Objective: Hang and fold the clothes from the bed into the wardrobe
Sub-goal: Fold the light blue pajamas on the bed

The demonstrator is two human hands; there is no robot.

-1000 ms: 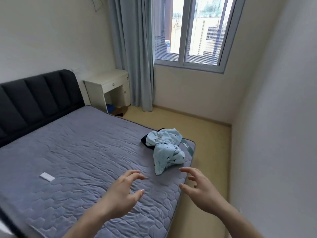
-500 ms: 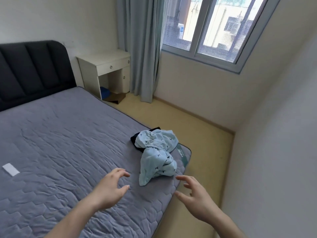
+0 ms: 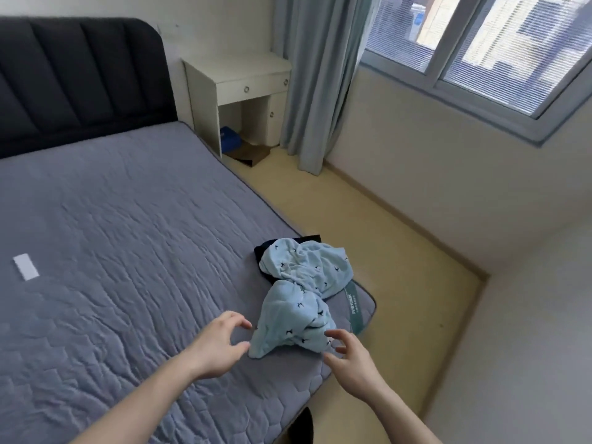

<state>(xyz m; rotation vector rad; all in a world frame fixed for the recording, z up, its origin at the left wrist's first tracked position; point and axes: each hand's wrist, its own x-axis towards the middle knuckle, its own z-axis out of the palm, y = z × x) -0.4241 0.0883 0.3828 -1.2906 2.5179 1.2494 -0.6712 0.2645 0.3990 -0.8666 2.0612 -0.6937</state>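
Crumpled pale-blue bird-print garment (image 3: pixel 299 302) on grey quilted mattress (image 3: pixel 128 235), near right corner; left hand (image 3: pixel 217 344) and right hand (image 3: pixel 350 360) flanking, loosely spread, empty.

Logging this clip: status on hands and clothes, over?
Left hand and right hand open, flanking the blue garment, no grip yet. Garment bunched at bed corner, over a dark garment. Nothing blocking.

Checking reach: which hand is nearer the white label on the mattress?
Left. The left hand lies between the white label and the right hand, which is farther off.
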